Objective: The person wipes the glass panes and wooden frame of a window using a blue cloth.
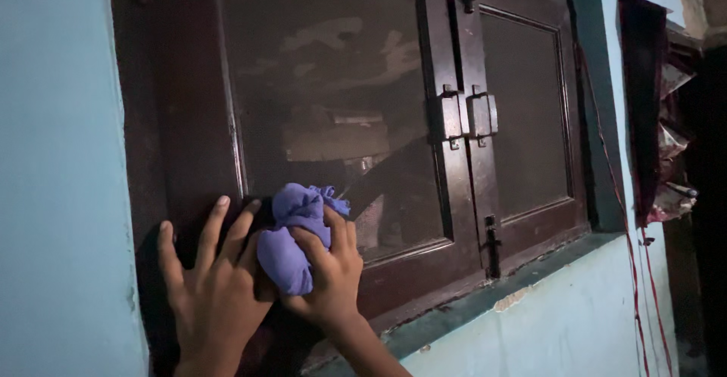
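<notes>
Dim room, pale blue wall (53, 157), with a dark brown wooden window (454, 195) of two shut leaves set into it; a teal sill (485, 305) runs along the bottom. Left leaf carries a glass or mesh pane (333, 112), smudged and reflecting, framed by thick wood. Paired latches (469, 115) sit on the centre stiles, a bolt lower down (492, 244). Right hand (329, 271) clenched around a bunched purple cloth (291, 233), fingers wrapped over its front, wad pressed at the lower left corner of the pane where pane meets frame. Cloth's long axis runs roughly upright, tilted a little to the right at the top. Left hand (212, 286) released, flat, fingers spread on the left stile, just beside the cloth and touching its left edge; holds nothing. Most of the pane lies up and to the right of the cloth; right hand is the nearer to it, the left being off the pane on the wood. Dark red fabric (651, 104) hangs at far right, well apart, with thin red cords (632, 271) trailing down the wall.
</notes>
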